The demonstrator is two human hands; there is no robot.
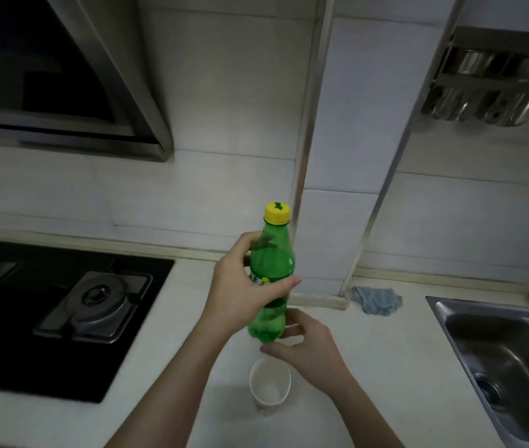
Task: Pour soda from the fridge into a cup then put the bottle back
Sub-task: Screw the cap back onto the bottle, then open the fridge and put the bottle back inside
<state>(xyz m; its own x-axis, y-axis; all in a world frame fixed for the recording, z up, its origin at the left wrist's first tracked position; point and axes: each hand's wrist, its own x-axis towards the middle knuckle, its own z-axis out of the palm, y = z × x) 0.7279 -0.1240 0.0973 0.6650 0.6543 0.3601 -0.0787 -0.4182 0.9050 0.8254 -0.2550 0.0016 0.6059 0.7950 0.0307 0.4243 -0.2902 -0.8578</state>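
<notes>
A green soda bottle (274,253) with a yellow cap (276,213) is held upright above the white counter, cap closed. My left hand (240,286) grips its middle, thumb across the label. My right hand (305,344) sits at the bottle's base, fingers curled around the bottom. Just below the hands, a white paper cup (269,384) stands upright on the counter; it looks empty.
A black gas hob (62,312) fills the counter's left side, under a range hood (62,76). A steel sink (508,357) lies at the right. A blue cloth (376,300) lies by the wall pillar. A rack of metal utensils (489,88) hangs upper right.
</notes>
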